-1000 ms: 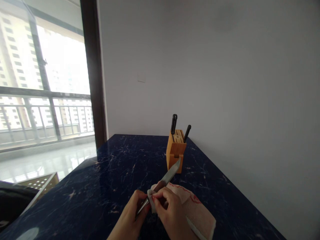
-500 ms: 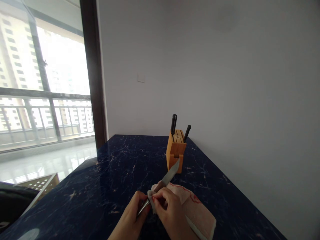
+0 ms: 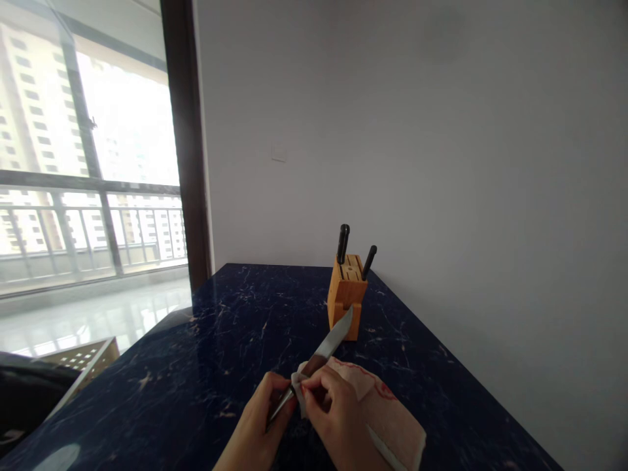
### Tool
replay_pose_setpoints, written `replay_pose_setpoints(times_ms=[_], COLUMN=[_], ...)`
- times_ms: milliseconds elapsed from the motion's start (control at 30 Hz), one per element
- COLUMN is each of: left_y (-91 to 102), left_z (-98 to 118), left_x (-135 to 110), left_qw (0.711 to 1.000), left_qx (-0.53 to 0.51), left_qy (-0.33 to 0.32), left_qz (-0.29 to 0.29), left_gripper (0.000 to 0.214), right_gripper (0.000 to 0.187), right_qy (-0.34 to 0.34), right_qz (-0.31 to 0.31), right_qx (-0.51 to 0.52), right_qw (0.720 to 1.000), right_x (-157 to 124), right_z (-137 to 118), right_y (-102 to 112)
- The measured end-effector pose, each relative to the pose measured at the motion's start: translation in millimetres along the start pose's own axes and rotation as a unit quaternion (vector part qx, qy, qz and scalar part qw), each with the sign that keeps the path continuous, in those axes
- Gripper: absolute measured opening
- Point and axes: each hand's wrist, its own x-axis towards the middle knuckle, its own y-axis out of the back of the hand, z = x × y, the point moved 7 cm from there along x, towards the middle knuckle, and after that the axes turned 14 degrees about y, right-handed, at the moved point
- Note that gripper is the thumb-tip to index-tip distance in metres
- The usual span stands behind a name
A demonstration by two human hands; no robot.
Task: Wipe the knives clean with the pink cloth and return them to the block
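Observation:
My left hand (image 3: pixel 260 422) is closed around the lower end of a knife (image 3: pixel 328 345), whose steel blade points up and away toward a wooden knife block (image 3: pixel 345 302). My right hand (image 3: pixel 336 422) pinches a pale pink cloth (image 3: pixel 387 415) around the blade near its base. The rest of the cloth hangs over my right wrist and lies on the dark blue marbled table (image 3: pixel 210 347). The knife's handle is mostly hidden by my left hand. Two black handles stick out of the block's top.
A plain grey wall runs along the table's right and far sides. A large window and a dark frame stand at the left. A perforated beige box (image 3: pixel 81 360) and a dark object (image 3: pixel 22 396) sit below the table's left edge.
Hands, knife and cloth stay almost as they were; the blade has shifted very slightly. The view has drifted a little.

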Motion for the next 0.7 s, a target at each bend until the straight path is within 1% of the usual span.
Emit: replay_pose_setpoints(times_ms=[67,200,267,333,433,567,700], left_y=[0.0,3.8,2.6,-0.5,-2.2,3.7,9.0], left_z=[1.3,2.9,1.5,-0.2,-1.7,-1.0,0.4], left_x=[-0.4,-0.1,0.7,1.2,1.3,1.8,3.1], left_qw=[1.0,1.0,1.0,1.0,1.0,1.0,1.0], left_qx=[-0.004,-0.011,-0.005,0.003,0.006,0.003,-0.015], left_qy=[-0.003,-0.008,-0.005,-0.003,0.005,0.016,0.002], left_qz=[-0.004,0.011,0.006,-0.008,-0.012,0.013,0.025], left_gripper=[0.013,0.012,0.012,0.013,0.015,0.016,0.015], right_gripper=[0.011,0.012,0.012,0.013,0.013,0.013,0.013], right_qy=[0.007,0.006,0.008,0.024,0.046,0.023,0.015], right_qz=[-0.003,-0.005,-0.006,-0.011,-0.012,-0.014,-0.023], right_qx=[-0.005,-0.025,-0.034,-0.033,-0.042,-0.075,-0.07], right_qw=[1.0,1.0,0.999,0.999,0.998,0.997,0.997], right_x=[0.9,0.9,0.4,0.4,1.4,1.2,-0.4], right_z=[-1.2,-0.3,0.1,-1.2,-2.9,1.8,2.0], right_y=[-0.1,0.5,0.5,-0.6,-1.0,-0.4,-2.8])
